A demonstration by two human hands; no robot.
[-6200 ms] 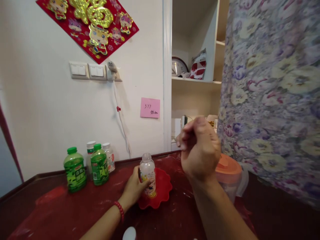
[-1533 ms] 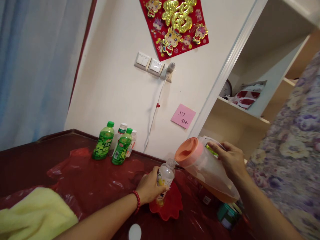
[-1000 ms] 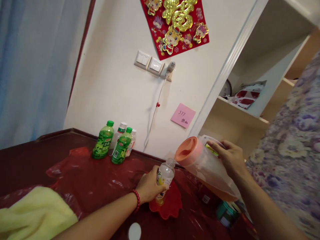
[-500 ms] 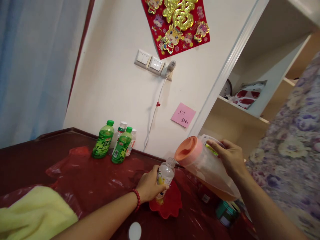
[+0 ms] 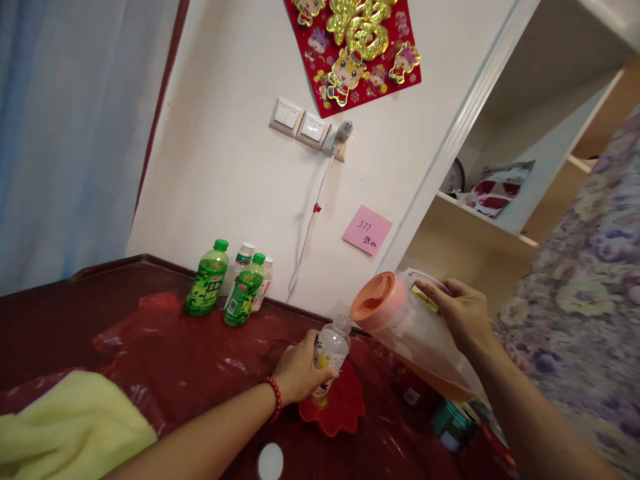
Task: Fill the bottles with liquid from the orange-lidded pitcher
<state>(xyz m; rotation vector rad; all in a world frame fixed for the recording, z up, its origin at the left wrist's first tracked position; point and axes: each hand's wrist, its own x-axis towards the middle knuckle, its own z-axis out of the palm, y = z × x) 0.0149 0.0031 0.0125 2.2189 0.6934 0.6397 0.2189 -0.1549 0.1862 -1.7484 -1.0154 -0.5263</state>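
My left hand (image 5: 299, 367), a red bead bracelet at its wrist, is wrapped around a clear plastic bottle (image 5: 335, 345) with no cap on. The bottle stands over a red scalloped dish (image 5: 345, 407), tilted slightly in the view. On the right, my right hand (image 5: 463, 313) grips the handle of a translucent pitcher (image 5: 415, 340) with an orange lid (image 5: 379, 301). The pitcher is tipped toward the bottle, its lid edge right at the bottle's mouth. Liquid shows low in the pitcher. A white bottle cap (image 5: 271, 461) lies on the table near my left forearm.
Green drink bottles (image 5: 207, 280) and white-capped bottles (image 5: 245, 257) stand by the wall at the back left. A yellow towel (image 5: 75, 427) lies at front left. A green can (image 5: 454, 425) sits under the pitcher, beside a floral curtain (image 5: 585, 280). A cord (image 5: 304, 253) hangs down the wall.
Almost nothing differs. Both hands hold the bottle and the tipped pitcher in nearly the same places; the view has shifted very slightly.
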